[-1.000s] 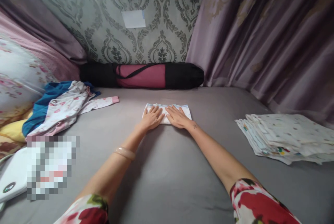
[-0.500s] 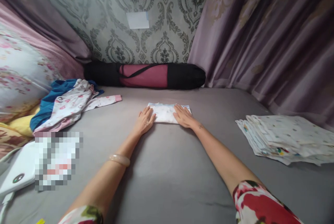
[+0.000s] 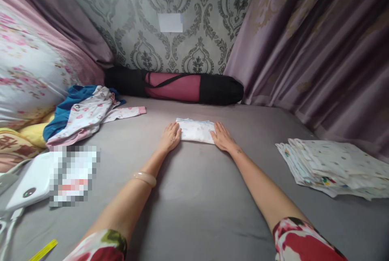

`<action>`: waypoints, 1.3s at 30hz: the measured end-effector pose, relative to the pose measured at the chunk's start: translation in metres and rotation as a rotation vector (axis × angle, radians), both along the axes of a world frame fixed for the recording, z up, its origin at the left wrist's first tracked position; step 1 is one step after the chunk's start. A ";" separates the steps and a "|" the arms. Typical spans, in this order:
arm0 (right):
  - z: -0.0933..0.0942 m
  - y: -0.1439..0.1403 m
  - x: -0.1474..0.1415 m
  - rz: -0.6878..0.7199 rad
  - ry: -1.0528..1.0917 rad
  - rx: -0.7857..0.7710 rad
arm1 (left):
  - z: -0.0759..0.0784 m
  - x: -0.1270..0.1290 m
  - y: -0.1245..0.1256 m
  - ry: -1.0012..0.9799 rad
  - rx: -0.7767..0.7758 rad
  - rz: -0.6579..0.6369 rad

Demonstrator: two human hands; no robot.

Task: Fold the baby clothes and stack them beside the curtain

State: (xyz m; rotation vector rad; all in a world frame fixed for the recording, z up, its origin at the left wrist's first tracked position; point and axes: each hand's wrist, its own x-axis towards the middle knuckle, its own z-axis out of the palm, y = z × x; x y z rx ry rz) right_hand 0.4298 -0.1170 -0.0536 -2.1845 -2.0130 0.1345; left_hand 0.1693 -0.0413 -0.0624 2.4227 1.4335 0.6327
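A small folded white cloth [image 3: 197, 131] with a faint print and bluish edging lies flat on the grey sheet [image 3: 194, 188], between my two hands. My left hand [image 3: 170, 136] rests palm down at its left end, fingers stretched out and the thumb side against the edge. At the right end lies my right hand [image 3: 223, 136], also flat, with its thumb touching the cloth's edge. Neither hand grips anything.
To the right is a stack of folded printed cloths [image 3: 340, 167]. Rumpled printed clothing [image 3: 88, 113] lies at the left, near a white power bank [image 3: 33, 182] with a cable and a blurred-out item [image 3: 74, 176]. A long black and maroon bag [image 3: 173, 86] lies along the wall.
My hands have slid apart toward the cloth's two ends, so more of its top shows. The whole view has shifted slightly, with the yellow strip at lower left showing more.
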 end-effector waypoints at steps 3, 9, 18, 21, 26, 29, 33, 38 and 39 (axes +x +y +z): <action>0.007 0.001 0.001 -0.001 0.007 -0.057 | -0.001 -0.001 0.002 -0.033 0.029 0.001; 0.030 0.007 -0.006 -0.037 0.028 -0.134 | -0.002 0.000 0.004 -0.069 0.079 0.008; 0.032 0.024 -0.059 0.140 0.060 -0.038 | -0.007 -0.001 0.007 -0.077 0.092 -0.001; 0.019 0.027 -0.067 0.119 0.089 -0.042 | -0.010 -0.001 0.009 -0.085 0.096 0.000; 0.012 0.027 -0.067 0.103 0.087 -0.029 | -0.013 -0.001 0.011 -0.099 0.098 0.014; 0.019 0.028 -0.069 0.108 0.085 -0.073 | -0.013 -0.001 0.011 -0.130 0.087 0.025; 0.028 0.034 -0.083 0.125 0.048 -0.059 | -0.015 -0.002 0.012 -0.188 0.110 0.036; 0.022 0.043 -0.107 0.175 0.012 -0.007 | -0.019 -0.003 0.014 -0.229 0.166 0.043; 0.019 0.045 -0.109 0.168 0.008 -0.005 | -0.020 -0.003 0.014 -0.229 0.171 0.043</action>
